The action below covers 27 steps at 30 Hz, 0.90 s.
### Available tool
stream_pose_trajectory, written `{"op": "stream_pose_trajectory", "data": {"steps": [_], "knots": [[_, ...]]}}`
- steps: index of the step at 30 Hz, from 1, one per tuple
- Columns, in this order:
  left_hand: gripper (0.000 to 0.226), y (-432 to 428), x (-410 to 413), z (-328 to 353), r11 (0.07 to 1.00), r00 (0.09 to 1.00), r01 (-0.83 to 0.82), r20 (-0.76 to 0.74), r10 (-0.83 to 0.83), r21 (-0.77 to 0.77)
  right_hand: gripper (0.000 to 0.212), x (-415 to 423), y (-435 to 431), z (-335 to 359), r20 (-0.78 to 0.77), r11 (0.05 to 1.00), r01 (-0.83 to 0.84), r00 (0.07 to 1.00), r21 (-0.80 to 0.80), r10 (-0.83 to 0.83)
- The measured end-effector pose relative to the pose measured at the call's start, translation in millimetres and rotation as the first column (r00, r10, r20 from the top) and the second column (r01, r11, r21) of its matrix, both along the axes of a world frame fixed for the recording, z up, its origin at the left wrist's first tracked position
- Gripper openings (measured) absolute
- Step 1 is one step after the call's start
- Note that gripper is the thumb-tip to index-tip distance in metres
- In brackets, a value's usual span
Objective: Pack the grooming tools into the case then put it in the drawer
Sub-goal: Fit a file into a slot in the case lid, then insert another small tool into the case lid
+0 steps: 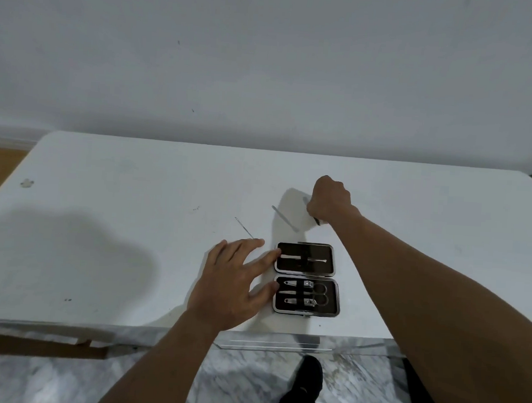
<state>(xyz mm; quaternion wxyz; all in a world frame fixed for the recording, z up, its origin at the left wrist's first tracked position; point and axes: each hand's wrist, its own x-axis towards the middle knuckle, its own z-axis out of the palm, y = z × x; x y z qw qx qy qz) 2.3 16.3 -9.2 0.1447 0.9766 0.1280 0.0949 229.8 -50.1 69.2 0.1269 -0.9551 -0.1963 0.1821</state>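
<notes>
An open dark case [332,261] with a metal rim lies near the front edge of the white table [132,224]. Its far half holds a slim metal tool; its near half holds two nail clippers, scissors and a file under straps. My left hand [235,280] rests flat on the table, fingers spread, fingertips touching the case's left side. My right hand [328,200] is closed around a small metal tool beyond the case; a dark end sticks out below the fist. A flat metal file [284,218] and a thin needle-like tool [244,227] lie loose on the table.
A white wall rises right behind the table. A drawer front [268,344] shows under the table's front edge below the case. A marble-patterned floor and my dark shoe [308,378] are below. Small specks [27,183] mark the table's left part.
</notes>
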Motion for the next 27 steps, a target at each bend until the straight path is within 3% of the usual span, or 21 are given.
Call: {"op": "stream_pose_trajectory", "data": {"steps": [4,9,16,21,27], "knots": [[0.054,0,1,0,1.0,1.0,0.0,0.007,0.0,0.008,0.029,2,-2,2,-0.111,0.998,0.056,0.992,0.028,-0.053],[0.054,1,1,0,1.0,1.0,0.006,0.008,-0.006,0.01,0.037,-8,-7,-4,-0.036,0.999,0.006,0.999,0.034,-0.005],[0.053,1,0,1,1.0,1.0,0.006,0.026,-0.006,0.019,0.008,-6,-38,-11,-0.19,0.947,0.083,0.982,0.309,-0.025],[0.053,1,1,-1,0.999,0.999,0.004,0.048,-0.006,0.032,0.01,-22,-70,-4,-0.268,0.895,0.11,0.963,0.433,0.012],[0.054,-1,0,-2,0.998,0.999,0.009,0.041,-0.011,0.057,0.003,-41,-106,11,-0.244,0.905,-0.041,0.957,0.422,0.157]]}}
